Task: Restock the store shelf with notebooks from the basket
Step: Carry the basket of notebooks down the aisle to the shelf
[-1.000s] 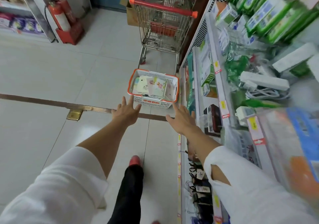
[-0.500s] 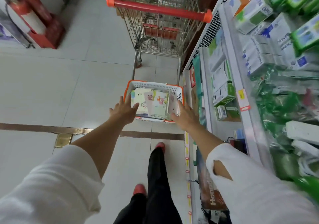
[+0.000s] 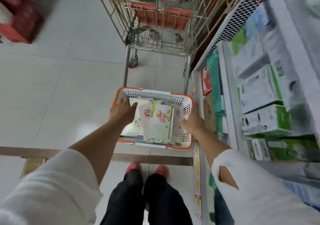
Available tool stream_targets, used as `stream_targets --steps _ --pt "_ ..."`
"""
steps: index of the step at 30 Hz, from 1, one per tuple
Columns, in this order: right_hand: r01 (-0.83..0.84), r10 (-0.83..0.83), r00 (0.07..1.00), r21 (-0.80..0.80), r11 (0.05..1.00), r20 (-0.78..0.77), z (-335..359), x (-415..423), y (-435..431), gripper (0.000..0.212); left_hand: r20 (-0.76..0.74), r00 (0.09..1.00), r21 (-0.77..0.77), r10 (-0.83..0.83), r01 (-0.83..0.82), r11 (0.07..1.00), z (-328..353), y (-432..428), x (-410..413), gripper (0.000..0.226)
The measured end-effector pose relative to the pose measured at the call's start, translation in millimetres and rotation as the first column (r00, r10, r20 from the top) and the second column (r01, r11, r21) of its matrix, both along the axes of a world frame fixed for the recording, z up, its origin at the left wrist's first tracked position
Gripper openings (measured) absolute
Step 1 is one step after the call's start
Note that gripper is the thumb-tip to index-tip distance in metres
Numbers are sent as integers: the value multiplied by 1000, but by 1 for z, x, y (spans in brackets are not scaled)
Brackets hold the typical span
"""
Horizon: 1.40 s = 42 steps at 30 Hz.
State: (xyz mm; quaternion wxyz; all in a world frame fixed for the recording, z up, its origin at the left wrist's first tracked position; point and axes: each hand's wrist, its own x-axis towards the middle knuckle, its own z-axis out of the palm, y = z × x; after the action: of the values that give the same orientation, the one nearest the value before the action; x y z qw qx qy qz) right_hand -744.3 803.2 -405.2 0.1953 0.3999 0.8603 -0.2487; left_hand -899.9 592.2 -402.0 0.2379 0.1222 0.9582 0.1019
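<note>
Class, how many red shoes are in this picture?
2. The left shoe and the right shoe stand side by side on the floor, just nearer than the basket, heels hidden by black trousers.

The floor (image 3: 60, 86) is made of big pale tiles. A brown strip (image 3: 26, 151) runs across it low in the frame, with a gold plate (image 3: 32, 164) at lower left. A metal shopping cart (image 3: 155, 16) stands top middle. The blurry red thing (image 3: 19, 21) at upper left may be a stand.

Left hand (image 3: 122, 111) splayed, right hand (image 3: 192, 123) extended
</note>
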Motion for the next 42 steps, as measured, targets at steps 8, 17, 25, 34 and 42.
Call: stream_targets --steps 8,17,25,34,42 --pt "218 -176 938 -112 970 300 -215 -18 55 106 -6 998 -107 -67 66 992 -211 2 -52 50" --pt "418 -422 907 162 894 -12 -290 -37 55 92 -83 975 -189 207 -219 957 -302 2 -78 81" --pt "520 -478 854 358 775 -207 -254 -50 46 62 -160 822 -59 547 -561 826 -277 -13 -99 62" --pt "671 -757 652 -490 556 34 -159 -99 13 35 530 623 235 575 -760 606 -177 22 -95 26" --pt "687 -737 637 -600 410 225 -105 -111 -9 25 627 529 67 572 -768 637 -151 66 -70 33"
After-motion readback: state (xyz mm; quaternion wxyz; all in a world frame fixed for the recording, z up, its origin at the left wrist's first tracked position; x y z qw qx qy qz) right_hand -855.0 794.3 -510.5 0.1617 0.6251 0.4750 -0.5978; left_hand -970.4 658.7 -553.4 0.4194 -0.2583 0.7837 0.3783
